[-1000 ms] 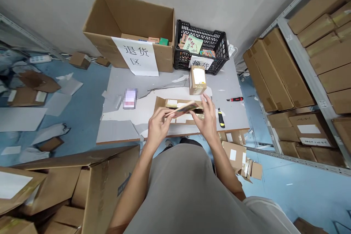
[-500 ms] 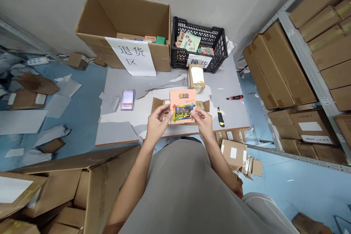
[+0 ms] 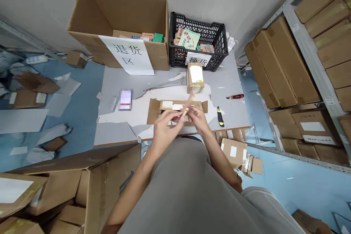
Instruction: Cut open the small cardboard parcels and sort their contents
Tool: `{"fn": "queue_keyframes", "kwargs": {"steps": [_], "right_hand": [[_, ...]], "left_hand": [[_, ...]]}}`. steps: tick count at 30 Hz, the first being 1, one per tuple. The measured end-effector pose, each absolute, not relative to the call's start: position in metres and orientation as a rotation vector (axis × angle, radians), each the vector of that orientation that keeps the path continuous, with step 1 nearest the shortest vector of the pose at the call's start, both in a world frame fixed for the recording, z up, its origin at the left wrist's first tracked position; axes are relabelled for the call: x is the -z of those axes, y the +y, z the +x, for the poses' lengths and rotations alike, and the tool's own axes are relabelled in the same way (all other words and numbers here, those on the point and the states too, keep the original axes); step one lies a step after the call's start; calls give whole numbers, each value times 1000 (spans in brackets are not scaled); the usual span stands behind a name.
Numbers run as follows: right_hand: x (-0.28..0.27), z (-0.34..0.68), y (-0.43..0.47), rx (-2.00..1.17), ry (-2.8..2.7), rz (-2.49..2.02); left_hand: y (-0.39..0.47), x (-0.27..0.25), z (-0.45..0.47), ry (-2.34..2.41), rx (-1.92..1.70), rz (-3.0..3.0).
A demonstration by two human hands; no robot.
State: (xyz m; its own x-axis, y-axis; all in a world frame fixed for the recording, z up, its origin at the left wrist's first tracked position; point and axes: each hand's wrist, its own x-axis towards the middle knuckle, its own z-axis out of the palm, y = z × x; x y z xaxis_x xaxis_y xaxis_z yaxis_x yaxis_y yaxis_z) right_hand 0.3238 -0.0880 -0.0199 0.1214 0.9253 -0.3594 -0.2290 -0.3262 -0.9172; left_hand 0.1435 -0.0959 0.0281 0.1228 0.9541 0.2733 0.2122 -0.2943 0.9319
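Between my two hands is a thin pink booklet (image 3: pixel 189 101), turned nearly edge-on so its printed cover does not show. My left hand (image 3: pixel 166 127) pinches its lower left side, and my right hand (image 3: pixel 197 119) is closed on its other side. Right below them on the table sits an opened cardboard box (image 3: pixel 154 111), its flaps spread; the hands hide most of its inside. A small taped carton (image 3: pixel 195 77) with a white label stands just behind it.
At the back stand a large cardboard box (image 3: pixel 82 11) with a paper sign and a black plastic crate (image 3: pixel 218 40) of printed items. Two utility knives, one red (image 3: pixel 235 96) and one yellow (image 3: pixel 220 117), lie at right. A blurred-out phone-like object (image 3: pixel 125 99) lies left.
The booklet has been turned from facing me to nearly edge-on. My left hand has moved slightly right and rotated, and the open box beneath is more exposed.
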Motion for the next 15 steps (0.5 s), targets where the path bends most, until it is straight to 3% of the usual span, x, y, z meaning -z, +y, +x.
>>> {"fn": "queue_keyframes", "kwargs": {"steps": [8, 15], "right_hand": [[34, 321, -81, -1555, -685, -1149], [29, 336, -81, -1412, -749, -1312]], "left_hand": [[-104, -27, 163, 1110, -1166, 2091], [-91, -9, 149, 1206, -1187, 1427]]}}
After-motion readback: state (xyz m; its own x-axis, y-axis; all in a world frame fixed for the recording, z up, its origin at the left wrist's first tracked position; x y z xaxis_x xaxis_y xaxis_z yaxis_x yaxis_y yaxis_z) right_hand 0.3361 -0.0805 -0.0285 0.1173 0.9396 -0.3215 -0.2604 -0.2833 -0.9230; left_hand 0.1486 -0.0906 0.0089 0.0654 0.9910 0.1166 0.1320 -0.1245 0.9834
